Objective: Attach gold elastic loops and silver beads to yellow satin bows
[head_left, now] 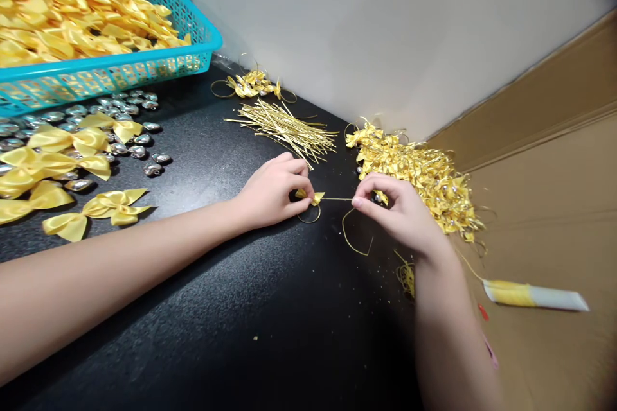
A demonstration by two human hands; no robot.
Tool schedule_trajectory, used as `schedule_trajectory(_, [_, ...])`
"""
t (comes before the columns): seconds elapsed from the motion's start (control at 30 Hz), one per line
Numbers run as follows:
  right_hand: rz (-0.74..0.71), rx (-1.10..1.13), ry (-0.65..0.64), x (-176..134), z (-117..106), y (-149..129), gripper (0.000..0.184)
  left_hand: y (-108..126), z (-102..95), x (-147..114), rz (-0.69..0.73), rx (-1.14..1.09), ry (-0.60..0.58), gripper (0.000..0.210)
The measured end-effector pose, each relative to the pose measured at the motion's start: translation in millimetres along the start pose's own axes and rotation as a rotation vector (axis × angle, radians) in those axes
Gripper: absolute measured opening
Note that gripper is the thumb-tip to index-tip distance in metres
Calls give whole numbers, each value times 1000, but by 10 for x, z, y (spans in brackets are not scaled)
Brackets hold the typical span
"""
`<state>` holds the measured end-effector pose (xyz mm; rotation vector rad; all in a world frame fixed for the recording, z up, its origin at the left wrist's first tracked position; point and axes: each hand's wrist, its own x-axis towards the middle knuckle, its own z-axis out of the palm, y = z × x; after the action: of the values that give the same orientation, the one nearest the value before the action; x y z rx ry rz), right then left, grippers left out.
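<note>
Between the fingertips of my left hand (279, 189) is a yellow ribbon bow (317, 198), mostly covered by the fingers. A thin ring-shaped loop (311, 214) hangs below it. My right hand (398, 209) pinches a gold cord (336, 199), which runs straight and taut from the bow. The cord's loose end (354, 249) curls down onto the black table below the right fingertips. Both hands are closed, just above the tabletop. Beyond my left hand lies a bundle of cut gold cords (289, 128).
A turquoise basket (212, 38) full of yellow bows stands at far left. Silver beads (137, 151) and loose bows (96, 212) lie before it. Finished-looking bows with loops (414, 173) are heaped by my right hand. A cord-wound tube (535, 295) lies on cardboard at right.
</note>
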<state>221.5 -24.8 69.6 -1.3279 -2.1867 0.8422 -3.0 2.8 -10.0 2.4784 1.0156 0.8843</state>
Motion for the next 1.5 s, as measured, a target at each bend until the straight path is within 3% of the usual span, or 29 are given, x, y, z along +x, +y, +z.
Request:
schedule_trajectory(0.33, [6, 119, -245, -49, -125, 22, 19, 0, -5, -7, 30, -43, 31, 14])
schedule_trajectory(0.57, [60, 85, -293, -85, -214, 27, 19, 8, 2, -14, 51, -82, -1, 16])
schedule_trajectory(0.67, [126, -53, -193, -70, -227, 87, 12, 30, 5, -13, 66, -120, -41, 14])
schedule_trajectory(0.87, [125, -397, 191, -56, -264, 192, 8, 148, 18, -17, 67, -218, -238, 15])
schedule_trajectory(0.97, [167, -494, 286, -439, -391, 234, 9, 171, 21, -23, 52, -233, -277, 20])
schedule_trajectory(1.07, [319, -574, 387, -1202, -483, 355, 16, 148, 34, -29, 52, -257, -276, 24])
schedule_trajectory(1.17, [565, -637, 438, -2054, -433, 569, 27, 105, 54, -32, 52, -282, -272, 24])
schedule_trajectory(1.27, [675, -624, 512, -2627, -282, 785, 39, 76, 65, -32, 50, -305, -277, 23])
schedule_trajectory(1.37, [653, -619, 585, -2817, -151, 931, 41, 84, 54, -26, 37, -324, -293, 22])
schedule_trajectory(1.5, [626, -675, 612, -2771, -98, 1035, 48, 125, 20, -16, 3, -327, -310, 24])
